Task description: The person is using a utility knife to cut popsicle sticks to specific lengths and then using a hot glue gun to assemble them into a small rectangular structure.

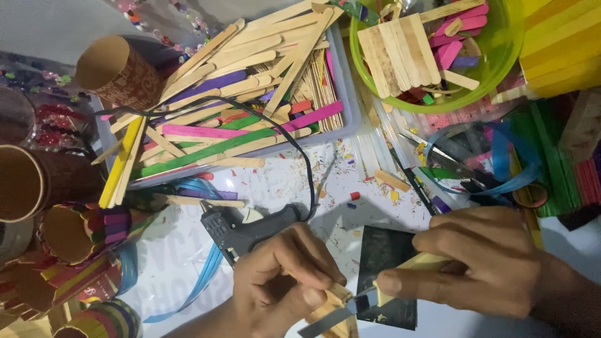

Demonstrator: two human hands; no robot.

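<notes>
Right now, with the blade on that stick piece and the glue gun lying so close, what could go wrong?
1. The utility knife blade sits right beside the left hand fingers pinching the wooden stick piece; a slip could cut them.
2. The black glue gun lies just behind the left hand; its nozzle, if hot, could burn a knuckle.
3. Its black cord loops over the tray of craft sticks; a snag could drag the gun.

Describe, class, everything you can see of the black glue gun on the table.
The glue gun is black, plastic-looking, lying on its side on the white table amid coloured shavings. Its nozzle end points left; its body runs right toward the left hand, whose knuckles hide part of it. A black cord loops up from it over the tray of craft sticks.
</notes>
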